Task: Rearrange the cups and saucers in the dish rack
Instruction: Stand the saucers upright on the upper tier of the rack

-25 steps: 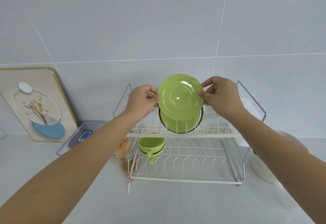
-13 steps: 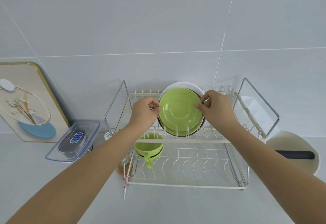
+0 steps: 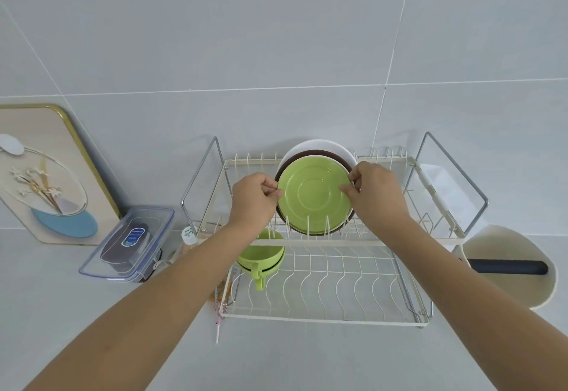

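A green saucer (image 3: 313, 197) stands upright in the upper tier of the white wire dish rack (image 3: 325, 318). My left hand (image 3: 253, 198) pinches its left rim and my right hand (image 3: 373, 192) pinches its right rim. Behind it stand a brown saucer (image 3: 310, 154) and a white plate (image 3: 316, 145), mostly hidden. Stacked green cups (image 3: 261, 260) lie on the lower tier at the left, partly behind my left forearm, one handle pointing down.
A clear lidded container (image 3: 129, 243) and a framed picture (image 3: 46, 175) stand left of the rack. A small bottle (image 3: 189, 233) sits by the rack's left end. A cream pot with a black handle (image 3: 507, 266) is at the right. The tiled wall is close behind.
Both hands have lowered the green saucer from above the rack into an upper-tier slot in front of the other plates. The camera has tilted down.
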